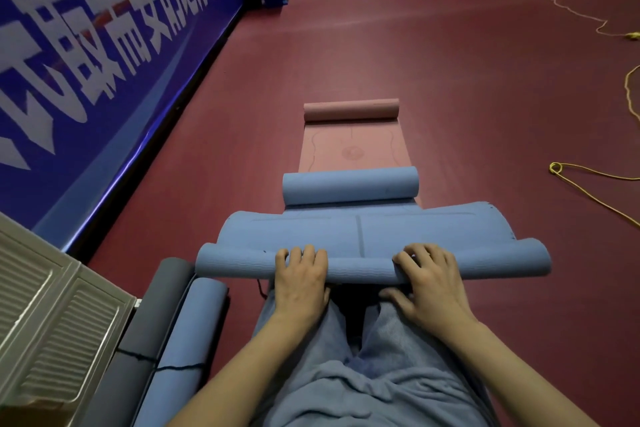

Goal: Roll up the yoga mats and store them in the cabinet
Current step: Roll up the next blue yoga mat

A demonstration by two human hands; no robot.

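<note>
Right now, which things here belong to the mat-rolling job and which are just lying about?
Job:
- blue foam yoga mat, its near end being rolled under left hand and right hand
- pink yoga mat, far end rolled
- rolled blue mat and rolled dark grey mat on the floor at left

Lying about:
- yellow cord
- blue banner with white lettering

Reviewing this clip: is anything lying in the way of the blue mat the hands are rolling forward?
Yes. Both hands, left and right, grip the near roll. Just ahead, the far end of the blue mat is already rolled toward them, over a pink mat.
</note>
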